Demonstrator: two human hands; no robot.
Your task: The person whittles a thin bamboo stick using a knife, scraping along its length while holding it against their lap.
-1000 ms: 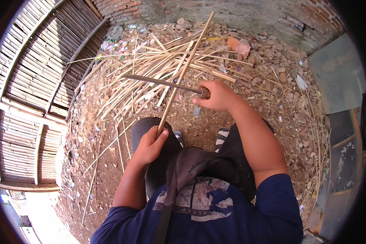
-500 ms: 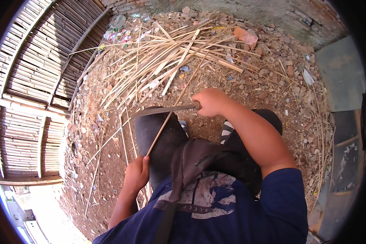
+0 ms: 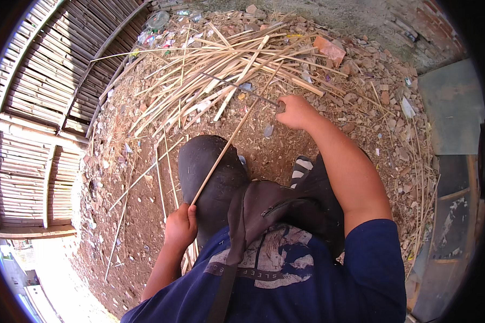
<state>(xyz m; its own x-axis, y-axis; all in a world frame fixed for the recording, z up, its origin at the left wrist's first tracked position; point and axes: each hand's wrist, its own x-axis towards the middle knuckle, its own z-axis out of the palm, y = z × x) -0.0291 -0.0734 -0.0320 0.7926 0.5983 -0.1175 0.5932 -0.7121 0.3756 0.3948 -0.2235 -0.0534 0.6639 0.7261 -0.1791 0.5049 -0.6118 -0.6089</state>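
Observation:
My left hand point(image 3: 180, 225) is closed round the near end of a long thin bamboo strip point(image 3: 221, 153), low beside my left thigh. The strip slants up and to the right across my knee toward the pile of strips. In my right hand point(image 3: 298, 112) is the handle of a machete point(image 3: 237, 86). Its blade points up and left, seen nearly edge-on as a thin dark line. The blade crosses the strip near its far part; whether they touch I cannot tell.
A heap of split bamboo strips point(image 3: 199, 99) lies ahead on the dirt, among rubble and litter. Behind it is an orange brick piece point(image 3: 329, 50). A bamboo-slat wall point(image 3: 27, 70) stands at left, a grey-green panel point(image 3: 450, 107) at right. More strips lie left of my knee.
My right hand has moved forward and right with the machete, the blade sliding from over my knee toward the strip's far end and turning edge-on. My left hand stays nearly in place.

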